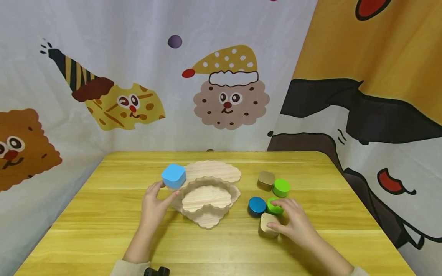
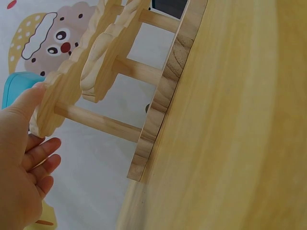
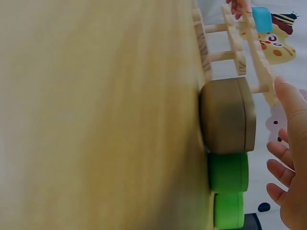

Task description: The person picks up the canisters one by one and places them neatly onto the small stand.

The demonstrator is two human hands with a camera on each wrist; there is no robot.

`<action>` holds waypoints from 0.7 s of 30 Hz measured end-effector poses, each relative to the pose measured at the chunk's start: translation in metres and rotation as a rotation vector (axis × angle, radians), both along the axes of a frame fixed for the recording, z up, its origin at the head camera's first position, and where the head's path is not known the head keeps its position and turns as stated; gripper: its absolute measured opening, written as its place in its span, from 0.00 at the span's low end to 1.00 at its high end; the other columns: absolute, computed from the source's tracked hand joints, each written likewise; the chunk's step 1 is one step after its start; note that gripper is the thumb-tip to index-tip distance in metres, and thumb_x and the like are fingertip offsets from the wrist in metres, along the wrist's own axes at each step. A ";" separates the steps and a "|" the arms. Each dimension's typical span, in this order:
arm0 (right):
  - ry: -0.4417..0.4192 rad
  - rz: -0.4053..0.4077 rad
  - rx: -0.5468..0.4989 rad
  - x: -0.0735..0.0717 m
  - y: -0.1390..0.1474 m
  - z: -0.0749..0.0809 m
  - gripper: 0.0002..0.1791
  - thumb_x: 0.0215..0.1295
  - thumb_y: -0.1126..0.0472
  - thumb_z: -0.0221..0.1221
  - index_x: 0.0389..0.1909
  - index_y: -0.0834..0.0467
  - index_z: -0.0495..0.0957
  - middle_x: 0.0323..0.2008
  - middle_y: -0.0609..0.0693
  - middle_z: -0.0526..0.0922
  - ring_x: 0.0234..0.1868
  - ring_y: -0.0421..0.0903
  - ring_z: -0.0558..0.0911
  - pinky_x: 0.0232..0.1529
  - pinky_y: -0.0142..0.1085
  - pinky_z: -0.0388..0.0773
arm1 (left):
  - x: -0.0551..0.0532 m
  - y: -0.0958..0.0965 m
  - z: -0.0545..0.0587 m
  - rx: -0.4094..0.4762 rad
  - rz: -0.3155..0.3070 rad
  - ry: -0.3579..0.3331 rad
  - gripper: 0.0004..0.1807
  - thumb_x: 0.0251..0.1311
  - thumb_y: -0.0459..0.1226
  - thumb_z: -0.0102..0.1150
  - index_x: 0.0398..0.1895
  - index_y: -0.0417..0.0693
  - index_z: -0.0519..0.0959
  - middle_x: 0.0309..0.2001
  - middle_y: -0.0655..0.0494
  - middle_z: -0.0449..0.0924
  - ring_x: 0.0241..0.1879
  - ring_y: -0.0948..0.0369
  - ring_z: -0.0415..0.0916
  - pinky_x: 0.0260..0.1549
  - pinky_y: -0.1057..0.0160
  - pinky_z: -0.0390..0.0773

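A tiered pale wooden stand [image 1: 207, 197] with scalloped edges sits mid-table. My left hand [image 1: 153, 205] grips the left end of its upper tier, thumb above and other fingers around and below the edge. Right by that thumb, a light blue square tin [image 1: 173, 175] rests on the same tier. My right hand [image 1: 295, 220] hovers over the tins on the right, thumb and fingers spread and holding nothing. Below it are a gold square tin [image 1: 268, 222] and a green round tin [image 3: 228, 172]; the right wrist view shows a gap between hand and tins.
A dark blue round tin [image 1: 257, 206] stands left of the nearer green tin. Behind are a second gold tin [image 1: 266, 180] and another green tin [image 1: 281, 187]. The wooden table [image 1: 214, 253] backs onto a printed curtain [image 1: 138, 23]. A black device [image 1: 157, 271] is at my left cuff.
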State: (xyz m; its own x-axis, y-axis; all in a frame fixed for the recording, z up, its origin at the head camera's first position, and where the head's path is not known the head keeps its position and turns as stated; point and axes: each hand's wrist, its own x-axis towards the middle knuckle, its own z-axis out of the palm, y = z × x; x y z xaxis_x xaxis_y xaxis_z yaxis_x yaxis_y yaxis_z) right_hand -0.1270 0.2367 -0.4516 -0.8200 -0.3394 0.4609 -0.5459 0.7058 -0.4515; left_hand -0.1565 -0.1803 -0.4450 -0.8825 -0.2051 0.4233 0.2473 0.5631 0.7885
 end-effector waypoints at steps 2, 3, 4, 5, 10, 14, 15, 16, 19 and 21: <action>0.008 0.002 0.016 0.003 0.003 -0.003 0.35 0.43 0.46 0.74 0.51 0.57 0.77 0.50 0.45 0.78 0.51 0.46 0.72 0.51 0.48 0.66 | 0.000 0.000 0.000 0.000 -0.001 -0.002 0.31 0.47 0.40 0.75 0.52 0.30 0.76 0.48 0.38 0.77 0.53 0.45 0.70 0.53 0.43 0.69; 0.015 0.004 0.022 0.004 0.004 -0.005 0.35 0.43 0.45 0.74 0.51 0.58 0.77 0.50 0.45 0.78 0.51 0.46 0.72 0.51 0.47 0.66 | 0.000 0.000 0.000 0.000 0.000 -0.003 0.31 0.47 0.40 0.75 0.52 0.30 0.76 0.48 0.38 0.77 0.53 0.45 0.70 0.53 0.43 0.69; 0.024 0.006 0.029 0.005 0.005 -0.006 0.35 0.42 0.45 0.74 0.51 0.58 0.77 0.50 0.45 0.78 0.51 0.46 0.73 0.51 0.46 0.66 | 0.000 0.000 0.000 0.001 0.001 -0.005 0.31 0.47 0.40 0.75 0.52 0.30 0.76 0.49 0.38 0.77 0.53 0.45 0.70 0.53 0.43 0.69; 0.030 0.005 0.036 0.006 0.007 -0.008 0.35 0.42 0.45 0.74 0.50 0.57 0.77 0.50 0.44 0.78 0.51 0.45 0.73 0.51 0.45 0.66 | 0.001 0.000 0.000 0.002 0.002 -0.007 0.31 0.47 0.40 0.75 0.52 0.30 0.76 0.49 0.38 0.77 0.53 0.45 0.70 0.54 0.43 0.69; 0.031 -0.005 0.056 0.010 0.009 -0.013 0.36 0.38 0.45 0.76 0.50 0.56 0.78 0.48 0.42 0.79 0.50 0.43 0.73 0.52 0.42 0.65 | 0.001 0.001 0.000 0.007 0.004 -0.016 0.31 0.47 0.39 0.75 0.53 0.31 0.76 0.50 0.38 0.77 0.54 0.45 0.69 0.54 0.43 0.68; 0.012 -0.006 0.065 0.013 0.008 -0.016 0.36 0.37 0.47 0.77 0.50 0.56 0.78 0.48 0.42 0.79 0.49 0.43 0.73 0.52 0.46 0.66 | 0.000 0.000 0.000 0.007 0.007 -0.018 0.31 0.47 0.40 0.75 0.53 0.31 0.76 0.49 0.38 0.76 0.54 0.45 0.69 0.54 0.43 0.68; 0.009 -0.008 0.068 0.013 0.008 -0.016 0.36 0.37 0.47 0.77 0.50 0.56 0.78 0.47 0.42 0.79 0.49 0.42 0.74 0.52 0.46 0.66 | 0.000 0.000 0.000 0.005 0.007 -0.016 0.31 0.47 0.40 0.75 0.52 0.30 0.76 0.49 0.38 0.76 0.54 0.45 0.69 0.54 0.43 0.69; 0.006 -0.010 0.071 0.013 0.008 -0.017 0.36 0.37 0.46 0.77 0.50 0.55 0.78 0.47 0.41 0.79 0.49 0.42 0.74 0.52 0.46 0.66 | 0.000 0.000 0.000 0.005 0.008 -0.015 0.31 0.47 0.40 0.75 0.52 0.31 0.76 0.49 0.39 0.77 0.53 0.45 0.70 0.54 0.43 0.69; 0.007 -0.017 0.081 0.014 0.008 -0.019 0.36 0.37 0.45 0.76 0.49 0.55 0.78 0.47 0.40 0.78 0.48 0.41 0.73 0.51 0.44 0.67 | 0.001 0.000 -0.001 -0.002 0.003 -0.003 0.32 0.47 0.41 0.75 0.52 0.31 0.76 0.49 0.39 0.77 0.53 0.46 0.70 0.54 0.43 0.69; 0.013 -0.018 0.082 0.015 0.008 -0.021 0.35 0.37 0.45 0.76 0.49 0.55 0.79 0.47 0.40 0.78 0.48 0.41 0.73 0.50 0.41 0.67 | 0.001 0.000 -0.001 -0.005 -0.001 0.005 0.32 0.47 0.41 0.75 0.52 0.31 0.76 0.49 0.39 0.77 0.53 0.46 0.70 0.53 0.43 0.69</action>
State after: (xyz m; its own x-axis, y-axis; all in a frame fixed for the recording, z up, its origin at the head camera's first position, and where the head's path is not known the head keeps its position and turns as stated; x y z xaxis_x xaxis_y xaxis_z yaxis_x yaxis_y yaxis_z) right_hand -0.1121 0.2450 -0.4724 -0.8205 -0.3612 0.4431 -0.5380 0.7501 -0.3847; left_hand -0.1559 -0.1804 -0.4462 -0.8804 -0.2026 0.4289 0.2518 0.5666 0.7846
